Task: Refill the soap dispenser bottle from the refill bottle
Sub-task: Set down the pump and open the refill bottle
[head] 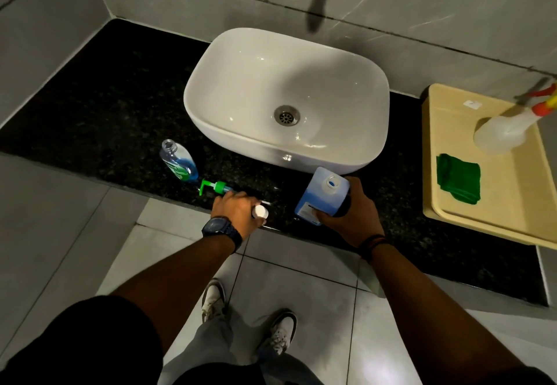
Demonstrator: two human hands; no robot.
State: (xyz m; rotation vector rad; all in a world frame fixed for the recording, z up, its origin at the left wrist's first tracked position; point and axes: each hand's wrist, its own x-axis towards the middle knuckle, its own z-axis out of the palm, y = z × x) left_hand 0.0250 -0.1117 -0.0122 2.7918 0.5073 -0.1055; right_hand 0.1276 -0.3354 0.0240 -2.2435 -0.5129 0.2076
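A dark speckled stone counter (114,107) runs under grey wall tiles, carrying a white basin (286,98) at the twelve o'clock of the hands. The right hand (349,212) is wrapped closed around the refill bottle (322,194), thumb on the label side and fingers behind, holding it upright on the counter with its uncapped mouth facing up, probably to steady it ahead of a lift. The left hand (238,209) is curled shut on a small white cap (260,212), most likely the refill's, and rests at the counter's front edge, seemingly about to set it down clear of the pouring. Just beyond its knuckles, at about eleven o'clock, the green pump head (215,187) lies flat, its long axis running left to right and its spout end pointing left. Farther out in that direction stands the soap dispenser bottle (177,160), neck open and upward, with blue liquid only in its lower part, ready to receive. At two o'clock a beige tray (446,203) keeps a green cloth (458,178) and a spray bottle (503,130) aside.
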